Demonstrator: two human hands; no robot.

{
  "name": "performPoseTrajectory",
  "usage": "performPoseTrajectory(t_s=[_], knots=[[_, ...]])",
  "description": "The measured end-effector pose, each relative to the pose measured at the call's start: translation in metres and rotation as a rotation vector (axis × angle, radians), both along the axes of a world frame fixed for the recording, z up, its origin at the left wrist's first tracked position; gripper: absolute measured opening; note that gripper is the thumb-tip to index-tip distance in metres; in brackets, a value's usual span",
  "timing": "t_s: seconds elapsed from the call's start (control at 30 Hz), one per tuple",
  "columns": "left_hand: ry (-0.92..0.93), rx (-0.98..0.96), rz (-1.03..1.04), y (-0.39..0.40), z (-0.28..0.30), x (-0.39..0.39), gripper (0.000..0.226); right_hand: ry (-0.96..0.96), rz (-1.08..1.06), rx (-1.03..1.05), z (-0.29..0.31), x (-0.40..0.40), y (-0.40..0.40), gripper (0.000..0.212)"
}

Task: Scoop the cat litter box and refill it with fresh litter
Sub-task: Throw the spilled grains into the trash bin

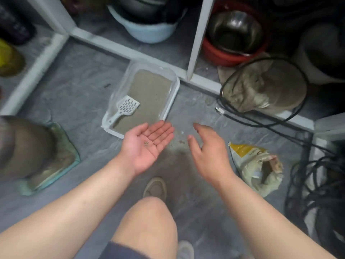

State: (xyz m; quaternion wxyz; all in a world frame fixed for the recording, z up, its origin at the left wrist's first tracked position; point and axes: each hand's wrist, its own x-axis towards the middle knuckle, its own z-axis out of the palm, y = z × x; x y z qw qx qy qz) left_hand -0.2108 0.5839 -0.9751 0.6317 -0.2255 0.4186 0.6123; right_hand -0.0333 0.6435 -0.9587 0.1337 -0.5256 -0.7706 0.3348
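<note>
Left hand [147, 144]: palm up, fingers straight — few litter grains [146, 143] resting on it
Right hand [207, 148]: fingers relaxed, holding nothing
Scoop [125, 107]: lying in litter box [175, 94]

Bare forearms, no sleeves in sight; dark navy shorts [119, 251] above a bare knee, and a beige slip-on shoe [155, 186] below

Grey floor [74, 86] carries it all — white litter box [175, 94] by the shelf base, torn litter bag [257, 165] at right, black cables [306, 184] coiled beside it, stray granules [180, 142] between.
</note>
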Motion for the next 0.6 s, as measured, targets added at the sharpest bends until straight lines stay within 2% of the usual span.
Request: performPoseTrajectory(t_s=[0.13, 0.37, 0.47, 0.6], knots=[[-0.042, 0.034, 0.104, -0.022, 0.144, -0.027, 0.045, -0.013, 0.044, 0.040, 0.144, -0.023, -0.007, 0.035], [-0.046, 0.032, 0.242, -0.096, 0.373, -0.041, 0.040, -0.118, 0.289, 0.088, 0.374, -0.049, -0.044, 0.035], [-0.042, 0.050, 0.339, -0.130, 0.433, -0.039, 0.044, -0.142, 0.399, 0.134, 0.433, -0.057, -0.065, 0.035], [-0.007, 0.075, 0.429, -0.176, 0.477, -0.030, 0.045, -0.134, 0.550, 0.206, 0.479, -0.068, -0.092, 0.035]])
